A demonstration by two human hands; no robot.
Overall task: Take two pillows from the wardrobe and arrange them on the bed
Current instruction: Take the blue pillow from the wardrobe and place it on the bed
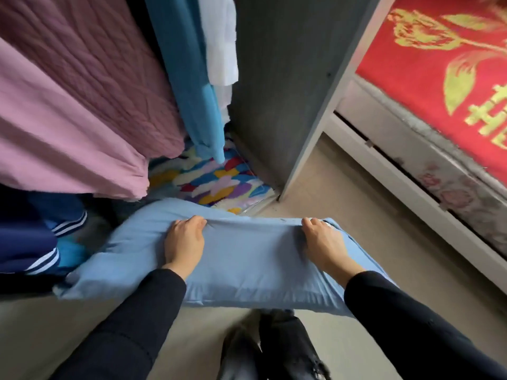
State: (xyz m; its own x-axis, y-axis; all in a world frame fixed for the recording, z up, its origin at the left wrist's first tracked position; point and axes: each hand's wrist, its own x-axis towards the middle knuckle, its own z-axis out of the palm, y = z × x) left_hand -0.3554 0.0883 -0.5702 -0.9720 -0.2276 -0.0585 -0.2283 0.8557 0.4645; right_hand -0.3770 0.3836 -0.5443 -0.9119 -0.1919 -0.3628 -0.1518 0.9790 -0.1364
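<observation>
Light-blue pillow (247,259) is held horizontal in front of the open wardrobe (274,91), above the floor (343,193). Left hand (184,242) grips the far edge w/ fingers curled over it; fabric bunches at the fingertips. Right hand (325,242) is clamped on the same edge, nearer the pillow's right end. Both sleeves are black. Hanging garments: pink (63,138), blue (192,78), white (219,39). Bed (444,78) w/ red cover sits to the right.

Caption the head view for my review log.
Both hands, left hand and right hand, grip a light blue pillow at the open wardrobe.
</observation>
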